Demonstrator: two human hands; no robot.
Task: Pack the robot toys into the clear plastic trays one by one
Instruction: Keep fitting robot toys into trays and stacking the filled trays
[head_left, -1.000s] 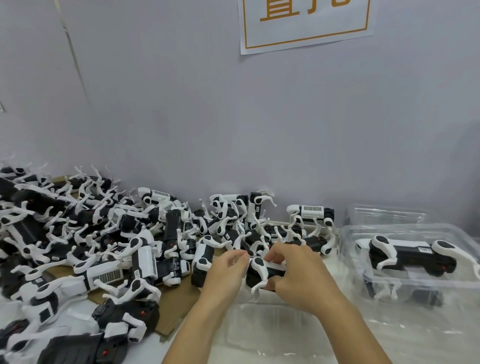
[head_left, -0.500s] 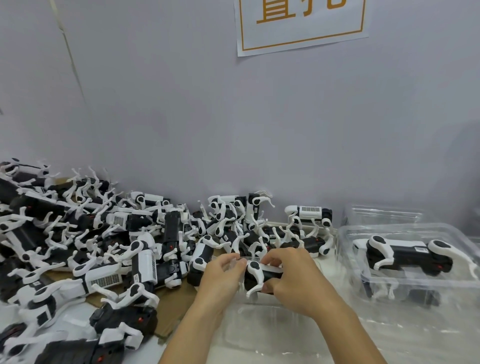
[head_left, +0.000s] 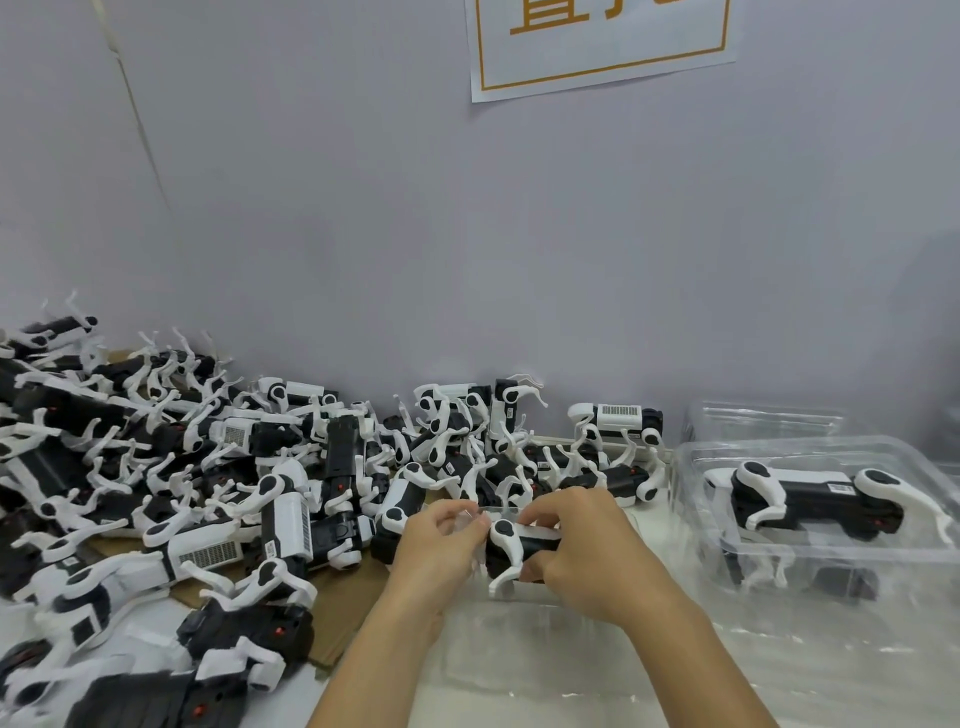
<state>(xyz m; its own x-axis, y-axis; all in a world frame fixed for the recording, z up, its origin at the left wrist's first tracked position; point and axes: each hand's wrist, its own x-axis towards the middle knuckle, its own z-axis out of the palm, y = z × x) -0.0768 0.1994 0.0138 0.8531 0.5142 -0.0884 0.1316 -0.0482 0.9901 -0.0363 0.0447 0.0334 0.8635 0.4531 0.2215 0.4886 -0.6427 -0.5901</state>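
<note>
Right hand (head_left: 587, 556), fingers curled around a black-and-white plastic robot dog toy (head_left: 511, 545), holds it over a clear plastic tray (head_left: 524, 623) on the worktop (head_left: 779, 686); left hand (head_left: 436, 551) pinches the tray's transparent edge just beside the toy; heap of identical robot toys (head_left: 208, 493) at left; packed clear tray (head_left: 810, 499) containing one toy at right, against the grey wall (head_left: 467, 234).
</note>
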